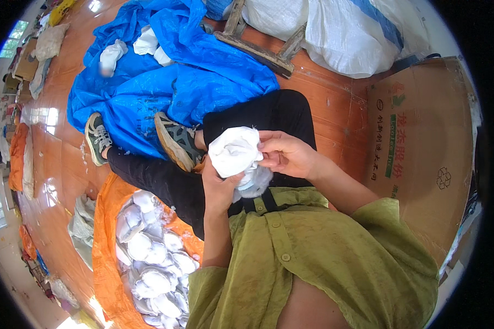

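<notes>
In front of my lap I hold a rounded, puckered white cloth piece (233, 151). My left hand (218, 185) is closed around its lower left side, with the thumb across the bottom. The fingers of my right hand (282, 152) pinch its right edge. A pale grey, fuzzy bundle (252, 183) shows just beneath the cloth; whether the two are joined I cannot tell. To my left, an open orange sack (105, 241) holds many flat, rounded white pieces (153, 281). Beyond my feet, a few bunched white pieces (146, 40) lie on a blue plastic sheet (121, 104).
A large cardboard box (417, 148) stands close on my right. Ahead are a wooden stool (255, 49) and bulging white sacks (346, 41). A crumpled pale sack (83, 225) lies left of the orange one on the reddish floor (60, 159). Bundles line the far left wall.
</notes>
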Available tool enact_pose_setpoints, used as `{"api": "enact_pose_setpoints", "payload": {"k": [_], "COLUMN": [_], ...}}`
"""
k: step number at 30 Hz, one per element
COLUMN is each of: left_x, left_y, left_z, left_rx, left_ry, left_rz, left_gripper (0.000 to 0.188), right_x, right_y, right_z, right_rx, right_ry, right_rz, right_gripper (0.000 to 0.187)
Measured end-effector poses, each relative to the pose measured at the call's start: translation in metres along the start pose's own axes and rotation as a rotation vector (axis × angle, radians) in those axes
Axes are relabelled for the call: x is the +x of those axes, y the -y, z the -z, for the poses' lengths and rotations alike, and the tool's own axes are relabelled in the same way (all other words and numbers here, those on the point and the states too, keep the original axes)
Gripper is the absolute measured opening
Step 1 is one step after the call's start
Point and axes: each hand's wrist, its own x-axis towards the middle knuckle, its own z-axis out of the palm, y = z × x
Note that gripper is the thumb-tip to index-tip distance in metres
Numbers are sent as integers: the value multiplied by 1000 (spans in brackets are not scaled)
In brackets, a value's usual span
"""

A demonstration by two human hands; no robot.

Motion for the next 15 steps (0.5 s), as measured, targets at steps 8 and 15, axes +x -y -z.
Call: {"api": "enact_pose_setpoints", "payload": {"k": [8, 15], "left_x": [-5, -7], "left_y": [-2, 20], "left_z": [-10, -7], "left_rx": [626, 531], "left_ry": [-1, -24], "left_rz": [-124, -221], "left_gripper": [34, 26], "right_x": [-2, -8], "right_y": [-12, -10], "right_z": [8, -9], "right_rx": [383, 180], "right_ry": [-7, 180], "right_rz": [-60, -17], "right_gripper": [23, 23]}}
